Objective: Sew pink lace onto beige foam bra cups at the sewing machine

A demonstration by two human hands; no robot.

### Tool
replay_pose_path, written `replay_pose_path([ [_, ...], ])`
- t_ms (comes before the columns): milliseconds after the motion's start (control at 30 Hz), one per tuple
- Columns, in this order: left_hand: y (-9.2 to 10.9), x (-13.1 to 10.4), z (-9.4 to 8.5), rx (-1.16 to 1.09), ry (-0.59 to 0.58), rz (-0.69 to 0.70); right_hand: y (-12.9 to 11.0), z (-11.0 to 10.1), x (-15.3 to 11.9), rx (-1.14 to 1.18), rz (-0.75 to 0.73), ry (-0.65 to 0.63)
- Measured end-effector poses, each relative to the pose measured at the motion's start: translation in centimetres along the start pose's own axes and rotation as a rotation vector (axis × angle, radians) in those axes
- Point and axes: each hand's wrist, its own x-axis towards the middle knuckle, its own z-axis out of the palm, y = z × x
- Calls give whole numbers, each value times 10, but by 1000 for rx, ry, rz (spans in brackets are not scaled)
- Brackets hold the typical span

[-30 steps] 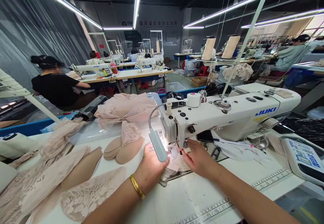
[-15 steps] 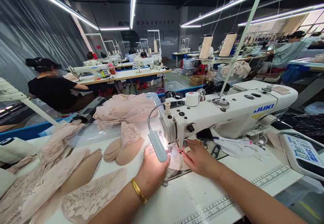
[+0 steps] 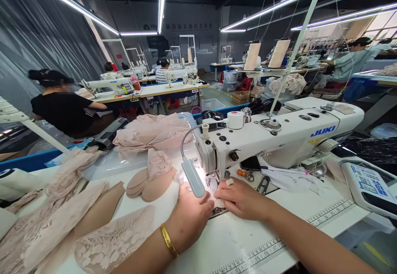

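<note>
A small, pale beige fabric piece (image 3: pixel 219 203) lies under the needle area of the white sewing machine (image 3: pixel 279 133). My left hand (image 3: pixel 192 213), with a gold bangle at the wrist, grips the fabric's near left side, its fingers bent. Across from it, my right hand (image 3: pixel 243 197) has its fingertips together on the fabric's right side, close to the presser foot. A ring or band with a pale block sits on one right finger. The grey lamp head (image 3: pixel 194 178) hides part of the fabric and some left fingertips.
Beige oval pads (image 3: pixel 158 185) and lace pieces (image 3: pixel 116 237) lie to the left. Behind them a clear plastic bin (image 3: pixel 108 162) bears more lace. Small scissors (image 3: pixel 263 185), a phone (image 3: pixel 250 163) and white cloth (image 3: pixel 291 179) rest beside the machine. Co-workers sit at other tables.
My right hand has shifted slightly left and nearer to me, uncovering an orange-handled item behind it. The left hand's fingers have come closer to the right hand over the fabric.
</note>
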Motion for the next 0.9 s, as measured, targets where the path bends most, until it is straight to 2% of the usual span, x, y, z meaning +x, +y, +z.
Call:
replay_pose_path([
  [167,-16,2,2,-28,30,23,-2,2,3,-46,63,-18],
  [333,-31,7,-5,-34,-6,50,-7,4,8,-93,126,-6],
  [500,-52,13,-3,-89,-7,59,-8,8,10,-99,152,21],
  [567,-54,15,-4,-65,-41,45,-7,8,10,-119,158,24],
  [667,-37,8,-8,42,-123,-41,-7,8,9,-132,152,17],
  [767,0,-24,-18,73,-174,-97,-9,9,6,-110,137,13],
  [833,23,-54,-27,3,-137,-93,-7,14,1,-94,129,30],
  [900,36,-86,-41,-63,-51,-141,-1,23,-5,-80,115,49],
])
